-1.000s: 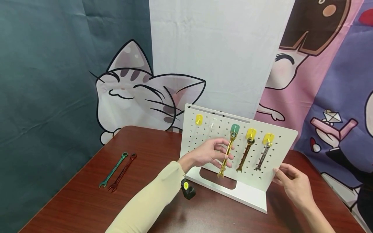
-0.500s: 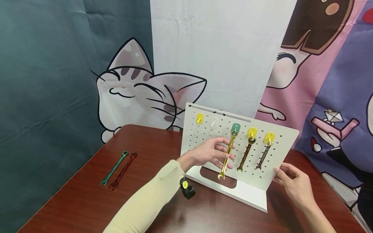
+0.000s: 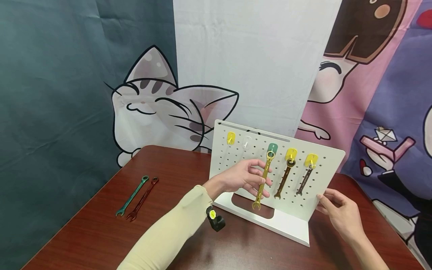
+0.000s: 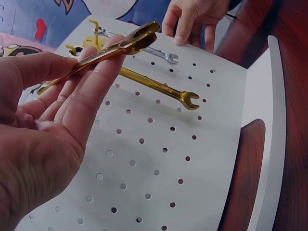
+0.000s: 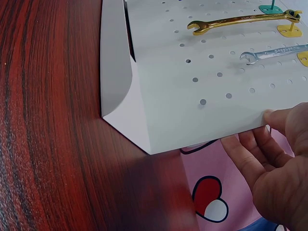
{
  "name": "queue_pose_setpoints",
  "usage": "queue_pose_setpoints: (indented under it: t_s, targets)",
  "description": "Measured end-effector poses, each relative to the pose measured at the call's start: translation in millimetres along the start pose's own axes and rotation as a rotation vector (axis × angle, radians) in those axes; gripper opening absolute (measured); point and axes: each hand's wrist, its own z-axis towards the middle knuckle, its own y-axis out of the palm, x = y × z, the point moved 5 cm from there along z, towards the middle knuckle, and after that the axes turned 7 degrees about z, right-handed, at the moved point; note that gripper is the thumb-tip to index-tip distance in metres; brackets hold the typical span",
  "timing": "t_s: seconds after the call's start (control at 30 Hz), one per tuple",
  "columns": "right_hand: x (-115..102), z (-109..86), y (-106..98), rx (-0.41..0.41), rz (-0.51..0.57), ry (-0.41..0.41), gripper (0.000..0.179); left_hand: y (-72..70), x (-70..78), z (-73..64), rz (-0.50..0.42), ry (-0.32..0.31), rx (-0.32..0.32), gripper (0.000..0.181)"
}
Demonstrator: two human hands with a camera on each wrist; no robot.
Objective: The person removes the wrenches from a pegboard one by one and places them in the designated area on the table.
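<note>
My left hand (image 3: 241, 176) pinches a gold combination wrench (image 3: 264, 179) between thumb and fingers, in front of a white pegboard stand (image 3: 221, 157). The ring end of this wrench is at the green hook (image 3: 273, 147); I cannot tell whether it is on the peg. In the left wrist view the gold wrench (image 4: 103, 53) lies across the fingers under the thumb. My right hand (image 3: 341, 212) grips the board's right edge, thumb in front and fingers behind, as the right wrist view also shows. A darker gold wrench (image 3: 284, 180) and a silver wrench (image 3: 305, 181) hang from yellow hooks.
A green wrench (image 3: 132, 195) and a red wrench (image 3: 143, 198) lie side by side on the brown table (image 3: 84, 240), at the left. A yellow hook (image 3: 231, 138) and a clear hook (image 3: 246, 142) on the board bear nothing. A printed cloth backdrop (image 3: 256, 56) stands behind the table.
The left hand and the gold wrench stay almost in place, with the wrench's ring end still at the green hook. The right hand keeps its grip on the board's edge.
</note>
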Motion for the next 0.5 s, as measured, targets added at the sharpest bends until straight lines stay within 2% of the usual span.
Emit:
queue_pose_setpoints:
  t_s: [0.2, 0.5]
  targets:
    - [-1.2, 0.9, 0.2, -0.001, -0.018, 0.005, 0.027, -0.5, 3.1, -1.2, 0.004, -0.012, -0.006, 0.038]
    - [1.2, -1.1, -1.1, 0.004, -0.008, 0.031, 0.024, 1.4, 7.8, -4.4, -0.009, -0.030, -0.019, 0.038]
